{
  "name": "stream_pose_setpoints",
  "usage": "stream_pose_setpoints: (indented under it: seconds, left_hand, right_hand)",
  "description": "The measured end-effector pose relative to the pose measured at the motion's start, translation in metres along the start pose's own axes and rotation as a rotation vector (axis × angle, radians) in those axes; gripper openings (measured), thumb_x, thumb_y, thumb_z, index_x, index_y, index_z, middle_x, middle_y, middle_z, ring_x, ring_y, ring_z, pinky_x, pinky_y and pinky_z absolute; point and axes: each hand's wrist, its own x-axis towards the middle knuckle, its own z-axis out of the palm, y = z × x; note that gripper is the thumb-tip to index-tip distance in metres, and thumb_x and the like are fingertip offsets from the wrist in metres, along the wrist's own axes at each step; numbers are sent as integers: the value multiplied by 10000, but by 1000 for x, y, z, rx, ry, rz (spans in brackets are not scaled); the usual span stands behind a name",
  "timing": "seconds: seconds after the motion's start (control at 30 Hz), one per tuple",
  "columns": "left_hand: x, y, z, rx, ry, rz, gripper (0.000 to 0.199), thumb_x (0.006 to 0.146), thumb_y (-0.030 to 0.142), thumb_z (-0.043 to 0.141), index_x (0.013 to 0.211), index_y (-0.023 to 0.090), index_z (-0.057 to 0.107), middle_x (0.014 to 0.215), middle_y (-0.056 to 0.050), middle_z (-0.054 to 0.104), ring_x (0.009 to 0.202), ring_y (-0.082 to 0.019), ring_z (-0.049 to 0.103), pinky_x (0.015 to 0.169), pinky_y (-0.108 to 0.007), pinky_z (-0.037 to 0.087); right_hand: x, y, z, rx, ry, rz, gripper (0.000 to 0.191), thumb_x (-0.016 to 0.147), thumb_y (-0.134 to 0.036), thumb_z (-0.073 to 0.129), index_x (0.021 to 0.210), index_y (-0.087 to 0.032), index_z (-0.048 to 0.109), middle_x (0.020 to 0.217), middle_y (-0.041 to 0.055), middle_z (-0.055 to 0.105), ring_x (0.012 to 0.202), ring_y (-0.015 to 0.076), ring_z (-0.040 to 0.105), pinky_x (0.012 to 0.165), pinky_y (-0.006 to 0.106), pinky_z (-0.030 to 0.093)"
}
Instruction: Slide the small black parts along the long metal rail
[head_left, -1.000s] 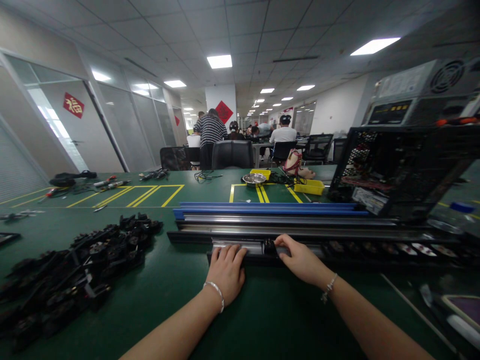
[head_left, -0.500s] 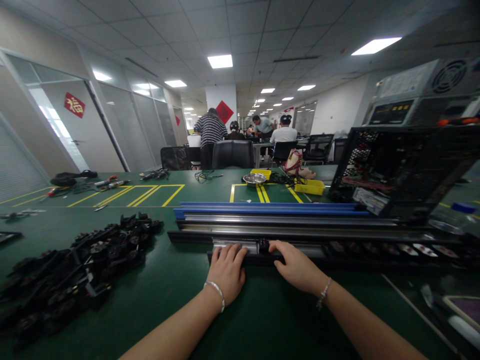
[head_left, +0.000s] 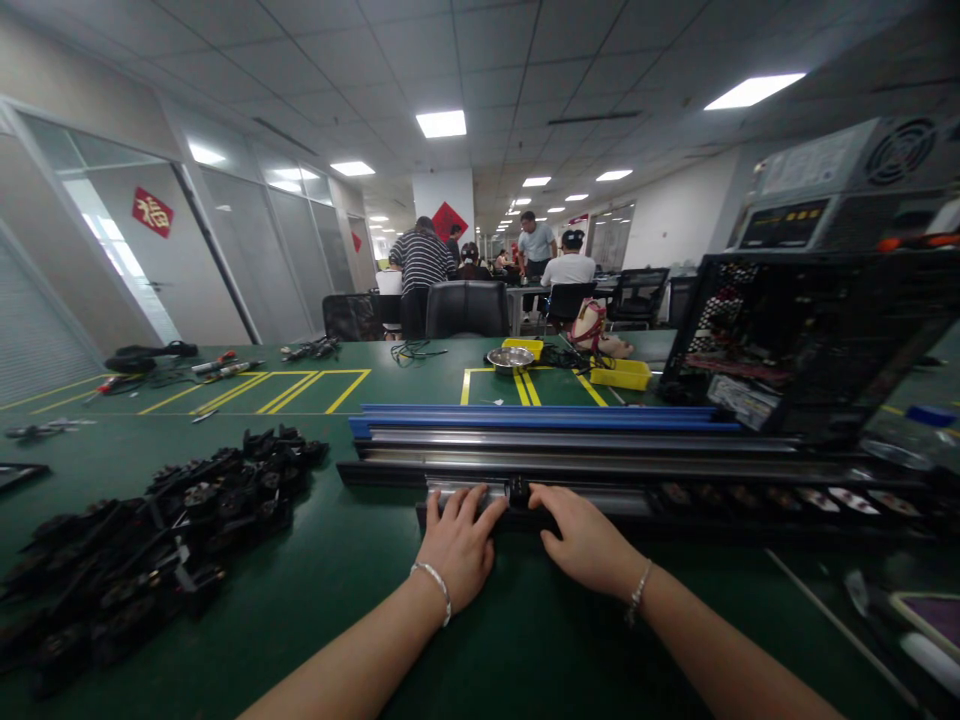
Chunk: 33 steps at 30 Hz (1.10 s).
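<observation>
Found black module (head_left: 518,491) in front rail (head_left: 621,497), near rail's left end. Rested left grip (head_left: 459,545), spread, on rail; set right grip (head_left: 589,540), unclosed, against module. Judged rail part-filled: noted row of parts (head_left: 816,499) in its right, pile (head_left: 176,530) remaining leftward.

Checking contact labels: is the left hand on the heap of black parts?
No: the left hand rests on the nearest rail, right of the heap of black parts.

Bright rectangular light panels (head_left: 441,124) are illuminating a grey tiled ceiling (head_left: 491,45); frosted-glass partitions (head_left: 232,250) are lining the left side; a red diamond-shaped sign (head_left: 448,222) is hanging on a white pillar (head_left: 442,187); a black padded chair (head_left: 467,308) is standing in front.
</observation>
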Motion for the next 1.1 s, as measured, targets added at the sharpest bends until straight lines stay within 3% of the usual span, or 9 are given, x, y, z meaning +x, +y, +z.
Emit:
stream_pose_setpoints:
  seconds: [0.53,0.73,0.93,1.1]
  left_hand:
    - [0,1,0,14,-7,0,556,780,213,481,1309,348,373,1376,-52,394,1190,-278,369,1002,-607,163]
    - [0,1,0,22,-11,-4,564,780,213,476,1316,347,365,1381,-58,389,1196,-280,367,1002,-604,163]
    - [0,2,0,24,-23,-17,595,772,211,499,1330,358,350,1398,-63,362,1201,-283,365,1011,-598,154]
    - [0,1,0,16,-19,-22,600,770,217,512,1329,360,351,1458,-81,250,1206,-294,366,1002,-603,171]
  right_hand:
    - [2,-3,2,-27,-13,-34,412,689,-139,464,1077,-201,589,1279,59,519,1187,202,434,1023,386,310]
    - [1,-2,6,-42,39,-40,398,698,-131,463,1058,-211,614,1350,64,428,1236,218,370,1051,397,275]
    - [2,-3,6,-25,60,-31,382,716,-137,461,1046,-224,632,1143,71,560,1098,200,476,999,366,341]
    - [3,-3,5,-15,65,-45,369,708,-149,473,1033,-214,635,1147,70,573,1116,207,464,1008,380,333]
